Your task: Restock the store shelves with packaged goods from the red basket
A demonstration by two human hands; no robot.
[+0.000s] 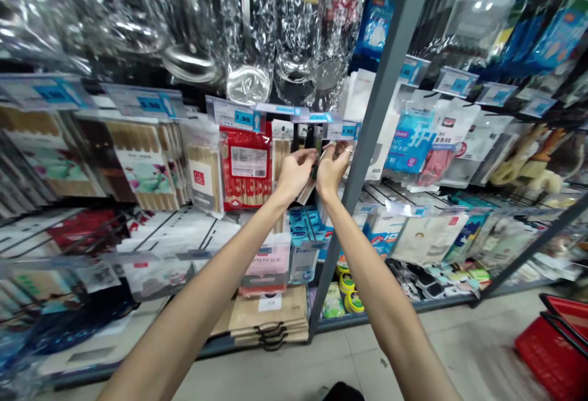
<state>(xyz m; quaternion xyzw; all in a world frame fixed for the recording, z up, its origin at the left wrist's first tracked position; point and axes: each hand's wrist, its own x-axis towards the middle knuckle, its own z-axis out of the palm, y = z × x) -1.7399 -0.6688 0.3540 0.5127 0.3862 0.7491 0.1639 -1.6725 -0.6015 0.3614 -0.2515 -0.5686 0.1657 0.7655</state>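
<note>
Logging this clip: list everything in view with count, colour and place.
bagged ladles: several, silver, hanging along top
floral-label packs: several, tan, left
red pack: one, red, centre-left
narrow packet: count unclear, dark and pale, between hands
price tags: many, white-blue, shelf edges
other packaged goods: many, mixed, surrounding racks
shelf posts: two, grey, centre-right and far right
basket: one, red, floor right
floor: pale, below
left hand: one, bare, centre
right hand: one, bare, beside post

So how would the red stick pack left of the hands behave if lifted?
The red pack likely stays stiff lengthwise, given the straight sticks inside. Its plastic-looking wrapper may be slippery, and its flat shape makes rolling unlikely.
</note>
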